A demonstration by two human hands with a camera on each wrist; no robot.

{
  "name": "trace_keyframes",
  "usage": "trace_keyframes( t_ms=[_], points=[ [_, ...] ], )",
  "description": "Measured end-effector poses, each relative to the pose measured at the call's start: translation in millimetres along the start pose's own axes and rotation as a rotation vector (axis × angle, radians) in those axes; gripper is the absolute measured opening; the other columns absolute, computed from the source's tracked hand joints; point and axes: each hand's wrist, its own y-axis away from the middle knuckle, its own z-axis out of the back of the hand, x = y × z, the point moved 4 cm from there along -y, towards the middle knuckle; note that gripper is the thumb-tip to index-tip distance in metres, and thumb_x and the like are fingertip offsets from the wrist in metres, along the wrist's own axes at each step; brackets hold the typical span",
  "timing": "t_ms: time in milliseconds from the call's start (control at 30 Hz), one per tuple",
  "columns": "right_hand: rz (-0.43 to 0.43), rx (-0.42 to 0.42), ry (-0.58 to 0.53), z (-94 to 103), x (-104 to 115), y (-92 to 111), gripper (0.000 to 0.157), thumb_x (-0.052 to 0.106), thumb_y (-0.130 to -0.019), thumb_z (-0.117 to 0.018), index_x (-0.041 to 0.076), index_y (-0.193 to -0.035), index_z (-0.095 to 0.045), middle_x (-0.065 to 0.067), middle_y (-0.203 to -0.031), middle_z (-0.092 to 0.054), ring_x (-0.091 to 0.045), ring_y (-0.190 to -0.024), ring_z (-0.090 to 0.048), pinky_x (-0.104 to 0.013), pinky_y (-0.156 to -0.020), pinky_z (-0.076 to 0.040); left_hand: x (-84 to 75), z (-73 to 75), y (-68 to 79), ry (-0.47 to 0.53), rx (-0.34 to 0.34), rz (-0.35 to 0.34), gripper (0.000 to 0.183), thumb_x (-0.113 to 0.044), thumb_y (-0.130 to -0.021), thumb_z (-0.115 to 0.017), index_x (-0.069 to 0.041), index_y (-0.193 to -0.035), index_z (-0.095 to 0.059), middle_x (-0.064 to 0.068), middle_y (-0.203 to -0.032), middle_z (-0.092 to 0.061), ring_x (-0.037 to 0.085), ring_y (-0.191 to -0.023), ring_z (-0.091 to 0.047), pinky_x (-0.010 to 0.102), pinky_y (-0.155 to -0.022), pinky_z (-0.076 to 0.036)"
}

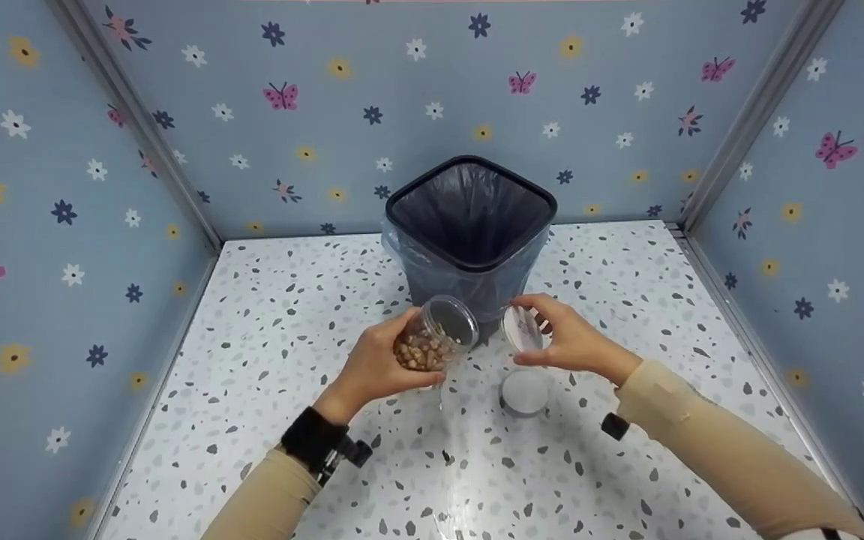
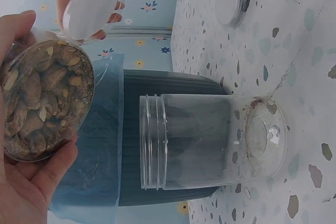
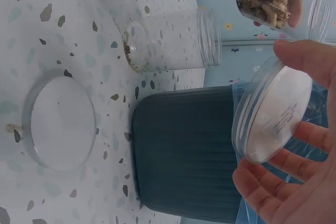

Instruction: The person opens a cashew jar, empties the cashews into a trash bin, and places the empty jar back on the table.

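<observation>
My left hand grips a clear screw-top jar, raised and tilted with its open mouth up and to the right. Brown, lumpy dried pieces fill its lower part, with small pale bits among them. Between thumb and fingers, my right hand holds a clear lid by its rim, to the right of the jar and apart from it. Below, a second clear jar stands upright and uncovered on the table, with dark crumbs at its base. Another round lid lies flat below my right hand.
A dark bin with a bluish plastic liner stands just beyond both hands, its mouth open upward. The speckled white table is enclosed by flowered blue panels at the back and both sides.
</observation>
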Motion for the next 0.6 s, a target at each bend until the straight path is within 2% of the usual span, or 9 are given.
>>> trace_keyframes(
  t_ms=[267,467,600],
  points=[
    [-0.048,-0.01,0.023,3.8,-10.8,2.3,0.088,0.023,-0.08,-0.095,0.004,-0.155,-0.053,-0.018,-0.148,-0.061,-0.033,-0.11,-0.063,-0.045,-0.091,-0.055,-0.3,1.0,-1.0,0.023,-0.011,-0.011,0.086,-0.039,-0.071,-0.102,-0.014,-0.144,-0.065,0.003,-0.122,-0.077,0.017,-0.105,-0.073,0.036,-0.092,-0.065],
    [-0.071,-0.027,0.02,5.4,-19.9,3.2,0.088,0.021,-0.081,-0.094,0.001,-0.156,-0.051,-0.02,-0.148,-0.06,-0.035,-0.11,-0.063,-0.058,-0.094,-0.058,-1.7,1.9,-1.7,0.031,-0.005,-0.004,0.087,-0.039,-0.071,-0.102,-0.014,-0.145,-0.064,0.004,-0.122,-0.077,0.019,-0.106,-0.073,0.037,-0.092,-0.065],
    [-0.102,-0.04,0.021,7.2,-25.2,4.3,0.087,0.021,-0.081,-0.095,0.003,-0.155,-0.052,-0.02,-0.15,-0.06,-0.035,-0.112,-0.062,-0.061,-0.096,-0.057,-2.0,2.0,-2.1,0.033,0.0,-0.003,0.087,-0.04,-0.071,-0.102,-0.014,-0.145,-0.064,0.003,-0.122,-0.077,0.019,-0.106,-0.073,0.037,-0.092,-0.065]
  ],
)
